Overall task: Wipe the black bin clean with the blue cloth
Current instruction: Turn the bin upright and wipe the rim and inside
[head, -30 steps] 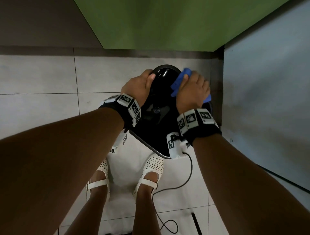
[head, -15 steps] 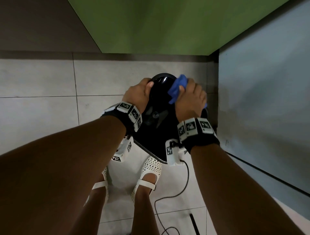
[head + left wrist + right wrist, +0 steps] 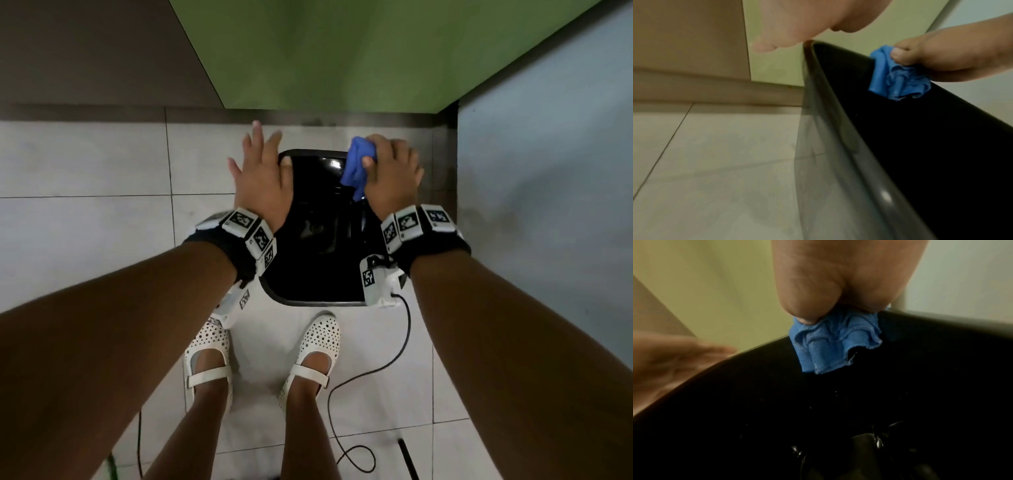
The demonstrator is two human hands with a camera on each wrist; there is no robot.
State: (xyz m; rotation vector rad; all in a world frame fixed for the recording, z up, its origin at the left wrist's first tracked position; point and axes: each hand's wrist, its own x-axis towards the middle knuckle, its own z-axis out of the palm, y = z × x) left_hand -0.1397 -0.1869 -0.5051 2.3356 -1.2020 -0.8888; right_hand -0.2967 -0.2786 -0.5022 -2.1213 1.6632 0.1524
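Pale floor tiles (image 3: 85, 240) meet a green wall (image 3: 342, 51) in this corner. Bunched in the right hand (image 3: 394, 178), thumb and fingers pinching it, the blue cloth (image 3: 356, 168) presses on the far right rim of the black bin (image 3: 308, 267), probably to scrub that edge. Fingers spread flat, the left hand (image 3: 263, 181) touches the left rim, seemingly steadying it. Only coded squares mark the wrist bands (image 3: 414, 222); no readable writing.

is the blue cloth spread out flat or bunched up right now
Bunched up. The blue cloth hangs in crumpled folds from the right hand, against the black bin.
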